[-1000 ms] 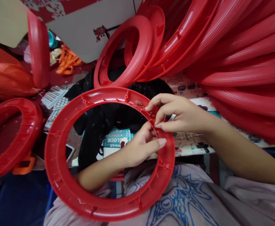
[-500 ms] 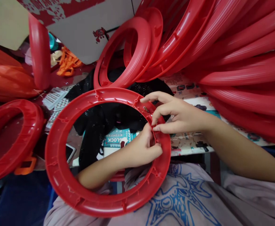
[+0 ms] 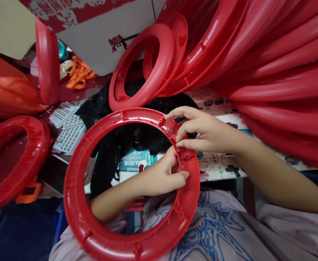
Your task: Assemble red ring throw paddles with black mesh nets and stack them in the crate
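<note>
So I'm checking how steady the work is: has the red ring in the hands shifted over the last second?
Yes. The red ring has slid right: its left edge sat beside the orange clip and now stands clear of it.

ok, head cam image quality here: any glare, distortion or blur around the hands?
Head view: strong wide-angle warp, the stacked red rings at upper right bow and stretch toward the frame edge; soft white glare streaks run along their ribs and along the held red ring; left hand and right hand are evenly lit and reasonably sharp; the small part at the right fingers is too tiny to resolve.
</note>
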A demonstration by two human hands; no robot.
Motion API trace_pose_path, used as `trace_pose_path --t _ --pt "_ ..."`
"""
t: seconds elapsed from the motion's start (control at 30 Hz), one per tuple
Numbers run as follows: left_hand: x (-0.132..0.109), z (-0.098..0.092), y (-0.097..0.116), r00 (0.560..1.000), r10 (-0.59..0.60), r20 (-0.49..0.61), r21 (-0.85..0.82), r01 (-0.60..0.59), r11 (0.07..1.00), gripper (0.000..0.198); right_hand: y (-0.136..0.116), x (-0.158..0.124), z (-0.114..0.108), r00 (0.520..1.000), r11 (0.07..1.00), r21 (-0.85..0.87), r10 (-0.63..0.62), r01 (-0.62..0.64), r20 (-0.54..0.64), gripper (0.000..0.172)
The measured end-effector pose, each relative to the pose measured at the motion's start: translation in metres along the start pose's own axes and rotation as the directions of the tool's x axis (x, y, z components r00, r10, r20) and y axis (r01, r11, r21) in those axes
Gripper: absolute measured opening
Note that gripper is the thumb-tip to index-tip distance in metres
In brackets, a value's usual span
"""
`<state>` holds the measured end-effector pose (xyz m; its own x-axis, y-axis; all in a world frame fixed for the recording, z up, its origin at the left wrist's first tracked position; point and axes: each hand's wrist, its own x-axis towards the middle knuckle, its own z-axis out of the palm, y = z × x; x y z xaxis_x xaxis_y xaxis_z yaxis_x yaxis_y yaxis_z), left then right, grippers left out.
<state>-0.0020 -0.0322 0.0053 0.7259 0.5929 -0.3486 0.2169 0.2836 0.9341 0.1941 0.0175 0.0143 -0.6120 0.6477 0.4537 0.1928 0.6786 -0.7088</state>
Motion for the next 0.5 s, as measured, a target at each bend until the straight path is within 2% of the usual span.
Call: trace_pose_path --t 0.1,0.23,0.37,0.43,0.5 --pt "-0.0004 -0.0008 -0.0035 0.999 -0.003 0.032 -0.019 0.003 1.000 0.053 -0.0001 0.0002 0.0002 0.998 0.999 0.004 0.032 -0.032 0.046 0.009" --pt "-0.0012 -0.0009 -0.0055 0.999 -0.016 0.048 -0.038 0.018 0.999 0.050 -0.0007 -0.0002 0.0016 0.998 0.999 -0.033 0.040 -0.038 0.040 0.011" --pt "-0.0002 0.0018 -0.0028 1.000 0.021 0.011 -0.111 -0.019 0.994 0.051 -0.0028 -0.0017 -0.0005 0.993 0.983 -0.143 -0.115 0.116 0.013 0.013" --pt "0.0016 0.0032 -0.0005 0.998 0.055 -0.040 -0.155 -0.061 0.986 0.052 -0.0049 -0.0026 -0.0022 0.979 0.949 -0.242 -0.205 0.201 0.011 0.014" --pt "0.0040 0.0042 0.0018 0.994 0.066 -0.093 -0.181 -0.082 0.980 0.050 -0.0073 -0.0035 -0.0026 0.970 0.920 -0.312 -0.243 0.237 0.018 0.015"
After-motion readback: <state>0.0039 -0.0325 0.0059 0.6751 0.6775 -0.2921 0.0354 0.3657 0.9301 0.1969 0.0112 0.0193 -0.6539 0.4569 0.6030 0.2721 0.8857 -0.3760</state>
